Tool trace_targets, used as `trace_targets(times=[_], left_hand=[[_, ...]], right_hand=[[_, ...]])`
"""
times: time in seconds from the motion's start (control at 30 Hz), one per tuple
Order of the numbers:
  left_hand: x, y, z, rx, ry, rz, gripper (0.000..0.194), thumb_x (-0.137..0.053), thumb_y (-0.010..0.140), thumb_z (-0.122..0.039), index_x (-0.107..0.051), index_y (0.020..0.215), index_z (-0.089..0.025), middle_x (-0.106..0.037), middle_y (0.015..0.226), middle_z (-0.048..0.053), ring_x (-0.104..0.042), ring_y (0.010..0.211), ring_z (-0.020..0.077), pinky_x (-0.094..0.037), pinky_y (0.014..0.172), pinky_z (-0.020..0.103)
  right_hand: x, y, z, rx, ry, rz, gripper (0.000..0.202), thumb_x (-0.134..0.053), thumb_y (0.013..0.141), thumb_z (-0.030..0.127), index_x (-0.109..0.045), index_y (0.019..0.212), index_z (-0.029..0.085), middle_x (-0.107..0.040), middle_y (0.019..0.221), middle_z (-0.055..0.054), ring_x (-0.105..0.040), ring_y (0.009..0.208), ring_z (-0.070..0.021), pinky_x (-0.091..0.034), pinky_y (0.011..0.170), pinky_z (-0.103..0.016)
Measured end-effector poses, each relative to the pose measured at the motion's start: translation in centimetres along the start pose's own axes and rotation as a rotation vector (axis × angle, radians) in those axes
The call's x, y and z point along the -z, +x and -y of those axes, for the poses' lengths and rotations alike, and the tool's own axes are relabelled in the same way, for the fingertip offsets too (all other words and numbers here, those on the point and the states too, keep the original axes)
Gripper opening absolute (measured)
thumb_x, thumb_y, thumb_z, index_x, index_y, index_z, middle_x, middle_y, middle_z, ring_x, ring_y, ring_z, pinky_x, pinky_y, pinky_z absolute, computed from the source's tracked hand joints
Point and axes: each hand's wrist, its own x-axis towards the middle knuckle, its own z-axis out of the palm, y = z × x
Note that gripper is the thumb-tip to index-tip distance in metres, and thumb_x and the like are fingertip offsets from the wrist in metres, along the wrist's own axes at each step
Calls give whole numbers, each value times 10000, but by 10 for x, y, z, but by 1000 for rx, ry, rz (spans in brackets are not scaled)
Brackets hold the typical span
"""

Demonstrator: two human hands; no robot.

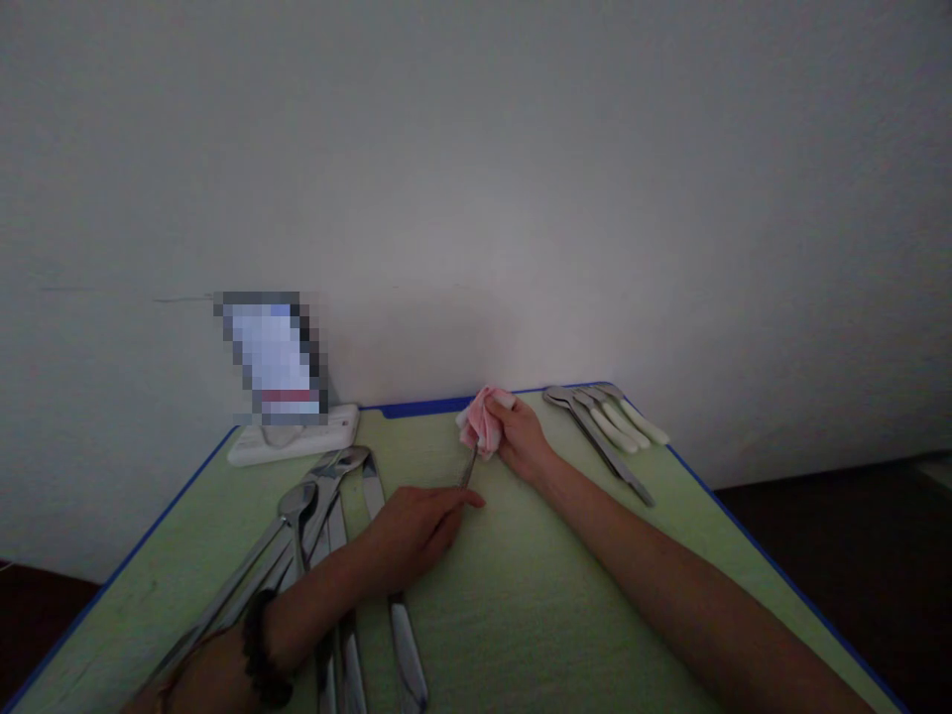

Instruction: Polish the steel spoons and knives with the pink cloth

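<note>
My left hand (420, 531) is closed around the handle of a thin metal piece of cutlery (470, 468), which slants up and away over the table's middle. Its far end disappears inside a crumpled pink and white cloth (480, 424), so its kind cannot be made out. Fingers of my right hand (527, 441) pinch that cloth around the hidden end. Under and beside my left forearm lies a loose pile of metal cutlery, with a spoon (298, 499) on top and a table knife (409, 650) along its right side.
At the right of the green table (513, 615) lie a dark-handled spoon (595, 436) and several forks with white handles (644, 423). A blurred-out phone (272, 352) leans upright on a white stand (297, 436) at the back left. A plain wall (476, 198) rises behind the table.
</note>
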Motion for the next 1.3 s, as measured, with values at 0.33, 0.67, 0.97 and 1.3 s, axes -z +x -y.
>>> trace_targets(times=[0.33,0.67,0.97,1.3], left_hand=[[2,-4,3,-75,-95,43,346,-333,897,-182,-563,1154,-203,-536,605,-40,-496,534,108,-383,584,191],[1,3,7,6,-236,4,302,-331,869,-173,-574,1048,-154,-495,649,-29,-467,590,113,-378,606,205],[5,4,11,-48,-235,45,314,-332,903,-208,-576,1096,-169,-476,637,-32,-454,577,110,-375,585,196],[-5,1,10,-12,-256,-41,315,-333,907,-206,-581,1099,-169,-519,654,-24,-482,591,112,-372,597,206]], right_hand=[[1,-1,5,-19,-33,52,328,-721,672,434,-557,783,172,-619,581,11,-549,465,-123,-460,448,-254],[-17,-20,-9,-115,-15,57,422,-715,633,538,-552,714,157,-592,534,8,-527,437,-107,-422,412,-224],[-15,-17,-12,-31,-57,51,434,-664,669,565,-581,734,144,-613,550,-18,-531,409,-122,-403,365,-229],[-5,-8,-5,-133,-5,191,235,-690,712,342,-588,717,131,-640,589,-28,-570,493,-135,-488,492,-259]])
